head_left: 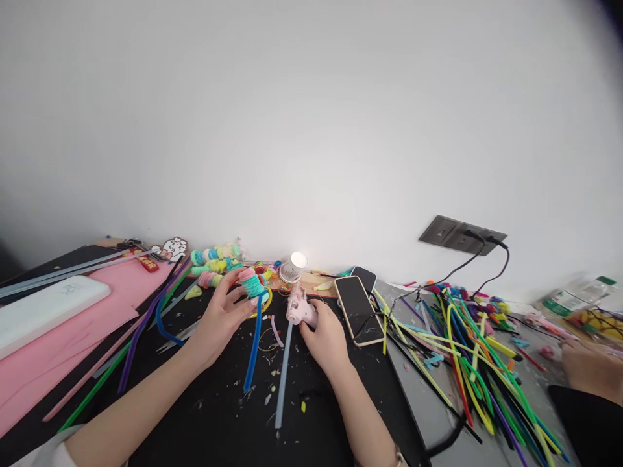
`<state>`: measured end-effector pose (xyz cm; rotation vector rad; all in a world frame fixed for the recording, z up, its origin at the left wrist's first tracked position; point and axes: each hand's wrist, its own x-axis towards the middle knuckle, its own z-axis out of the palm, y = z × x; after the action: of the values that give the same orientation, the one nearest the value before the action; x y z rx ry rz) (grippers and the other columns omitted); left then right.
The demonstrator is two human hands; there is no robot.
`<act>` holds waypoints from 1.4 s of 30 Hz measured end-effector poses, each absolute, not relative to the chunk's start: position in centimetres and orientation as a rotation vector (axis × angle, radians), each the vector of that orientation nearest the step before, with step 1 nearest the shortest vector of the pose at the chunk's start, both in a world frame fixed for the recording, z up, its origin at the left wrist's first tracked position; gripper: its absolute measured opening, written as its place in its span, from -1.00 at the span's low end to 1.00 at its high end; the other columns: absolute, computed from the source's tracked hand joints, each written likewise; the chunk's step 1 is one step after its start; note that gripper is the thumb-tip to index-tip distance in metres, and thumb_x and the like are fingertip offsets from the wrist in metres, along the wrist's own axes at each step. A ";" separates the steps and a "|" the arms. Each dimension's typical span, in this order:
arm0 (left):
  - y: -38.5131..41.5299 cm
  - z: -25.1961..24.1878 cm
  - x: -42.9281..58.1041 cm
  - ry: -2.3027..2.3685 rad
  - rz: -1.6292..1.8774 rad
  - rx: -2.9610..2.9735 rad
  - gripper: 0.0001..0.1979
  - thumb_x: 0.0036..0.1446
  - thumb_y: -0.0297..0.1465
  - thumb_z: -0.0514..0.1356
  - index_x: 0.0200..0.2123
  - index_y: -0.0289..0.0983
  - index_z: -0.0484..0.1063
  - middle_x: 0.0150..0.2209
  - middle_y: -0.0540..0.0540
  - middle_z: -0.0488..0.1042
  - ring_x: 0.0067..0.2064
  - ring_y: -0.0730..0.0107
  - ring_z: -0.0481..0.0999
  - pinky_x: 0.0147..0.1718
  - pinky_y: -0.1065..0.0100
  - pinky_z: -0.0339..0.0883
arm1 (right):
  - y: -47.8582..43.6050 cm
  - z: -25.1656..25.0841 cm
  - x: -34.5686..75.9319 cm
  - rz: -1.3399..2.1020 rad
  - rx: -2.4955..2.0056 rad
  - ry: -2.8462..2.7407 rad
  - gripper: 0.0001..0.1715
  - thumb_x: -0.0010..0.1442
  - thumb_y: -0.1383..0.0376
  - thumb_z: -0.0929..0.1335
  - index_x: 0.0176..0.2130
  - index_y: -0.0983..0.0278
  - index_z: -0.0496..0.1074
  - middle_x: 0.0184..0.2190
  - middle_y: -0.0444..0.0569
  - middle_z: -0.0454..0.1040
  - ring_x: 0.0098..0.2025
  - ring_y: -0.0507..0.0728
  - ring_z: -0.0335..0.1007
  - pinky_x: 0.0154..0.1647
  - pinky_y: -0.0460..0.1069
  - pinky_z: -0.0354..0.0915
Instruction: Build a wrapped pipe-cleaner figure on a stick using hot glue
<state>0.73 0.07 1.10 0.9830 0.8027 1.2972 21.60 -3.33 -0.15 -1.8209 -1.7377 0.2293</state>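
Glue gun (298, 310) — handle mostly covered by the right hand (325, 336), whose farther fingers cannot be made out. Fuzzy coil (252, 284): far side out of sight, with some fingertips of the left hand (218, 329) lost behind it. Second phone (365, 277) partly covered by the front phone (360, 311). White case (53, 311) and pink sheet (127, 279) run off the left edge. Bottom edge crops the bracelet (400, 459) on the right wrist. At right, a co-worker's hand (591, 370) is cut off and blurred — its grip unclear. Bottle (586, 290) label unreadable. Scraps (273, 388) on the desk (209, 428) too small to name.
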 end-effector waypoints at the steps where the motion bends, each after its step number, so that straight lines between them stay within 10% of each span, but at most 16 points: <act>1: 0.1 1.2 0.7 0.815 1.300 0.986 -0.36 0.04 -0.29 0.36 0.16 0.01 0.19 0.03 -0.05 0.45 0.02 0.24 0.51 -0.02 0.23 0.42 | -3.4 -0.1 21.5 0.172 -1.835 -1.765 -0.47 0.04 0.37 0.37 0.05 0.31 0.41 -0.04 0.18 0.49 -0.01 0.35 0.37 -0.04 0.16 0.25; 6: 0.2 0.8 0.7 0.858 1.290 1.130 -0.35 0.03 -0.28 0.36 0.16 -0.02 0.18 0.03 -0.08 0.45 0.02 0.19 0.51 -0.01 0.19 0.40 | -4.3 0.9 20.4 0.118 -1.600 -1.862 -0.44 0.03 0.36 0.37 0.07 0.20 0.34 0.04 0.10 0.39 0.09 0.33 0.24 0.05 0.19 0.19; 14: 0.0 -0.4 1.1 0.734 1.171 1.372 -0.52 0.12 -0.34 0.30 0.07 -0.09 0.22 0.04 -0.11 0.39 -0.11 0.28 0.54 0.01 0.18 0.37 | -4.9 0.7 18.2 0.336 -1.210 -1.898 -0.89 0.16 0.29 0.30 -0.39 0.21 0.24 -0.46 -0.13 0.28 -0.41 0.09 0.21 -0.36 -0.04 0.15; 42: -1.3 1.2 0.9 0.531 0.832 0.907 -0.13 0.14 -0.44 0.32 0.34 0.10 -0.12 0.00 -0.06 0.52 -0.03 0.33 0.50 -0.07 0.29 0.36 | -3.6 -1.1 18.5 1.177 -0.973 -1.196 -0.58 0.15 -0.02 0.40 -0.44 0.25 0.30 -0.62 -0.29 0.10 -0.63 -0.07 -0.13 -0.62 -0.11 -0.13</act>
<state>0.93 -1.32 1.24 0.9073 0.5306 0.8324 18.53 -3.56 -1.05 -0.9728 -1.1957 1.1769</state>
